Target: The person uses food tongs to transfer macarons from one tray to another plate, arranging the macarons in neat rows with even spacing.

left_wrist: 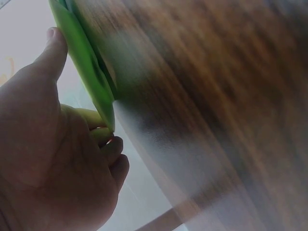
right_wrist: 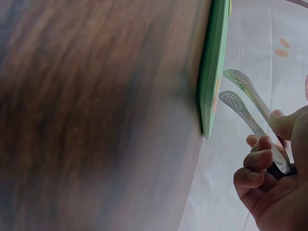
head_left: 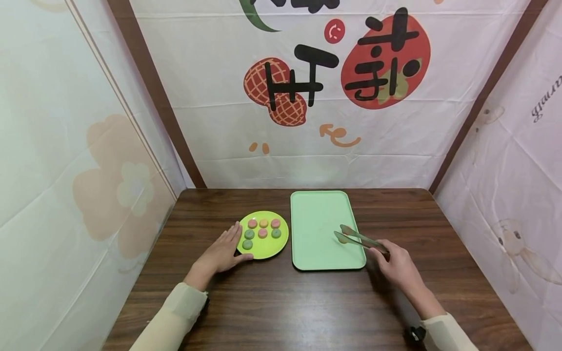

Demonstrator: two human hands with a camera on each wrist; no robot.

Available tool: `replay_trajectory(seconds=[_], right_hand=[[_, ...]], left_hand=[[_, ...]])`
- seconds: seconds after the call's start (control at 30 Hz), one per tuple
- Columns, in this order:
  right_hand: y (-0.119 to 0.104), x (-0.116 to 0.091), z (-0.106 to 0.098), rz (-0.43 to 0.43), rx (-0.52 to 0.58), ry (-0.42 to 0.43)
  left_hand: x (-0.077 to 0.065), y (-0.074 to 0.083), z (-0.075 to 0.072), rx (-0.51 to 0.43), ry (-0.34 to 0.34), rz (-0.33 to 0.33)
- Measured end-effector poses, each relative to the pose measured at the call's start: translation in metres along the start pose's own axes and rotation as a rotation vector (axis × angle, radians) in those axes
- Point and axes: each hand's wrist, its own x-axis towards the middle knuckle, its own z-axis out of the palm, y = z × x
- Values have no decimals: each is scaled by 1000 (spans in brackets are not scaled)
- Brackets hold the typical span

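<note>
A lime-green round plate [head_left: 281,246] carries several small macarons in pink, yellow and green, among them a pink macaron [head_left: 262,233]. My left hand [head_left: 224,249] rests along the plate's left rim, fingers extended and thumb at its near edge. To the right lies a mint-green rectangular tray [head_left: 318,214]. Metal tongs [head_left: 366,240] reach over its right side, gripped by my right hand [head_left: 397,265]. Their perforated tips [right_wrist: 233,99] stand apart. A small orange-yellow piece [head_left: 344,241] shows by the tips in the head view, mostly hidden by them.
Everything stands on a dark wood-grain table [head_left: 307,307]. Beyond its far edge hangs a white printed cloth [head_left: 219,126], and further cloth panels stand at left and right. The plate and tray lie side by side with a narrow gap.
</note>
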Motion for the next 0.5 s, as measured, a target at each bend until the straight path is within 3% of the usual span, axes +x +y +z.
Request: replay_trajectory(seconds=[0.5], right_hand=[[0, -6, -3, 38, -32, -23]], left_hand=[[-2, 2, 0, -4, 0, -13]])
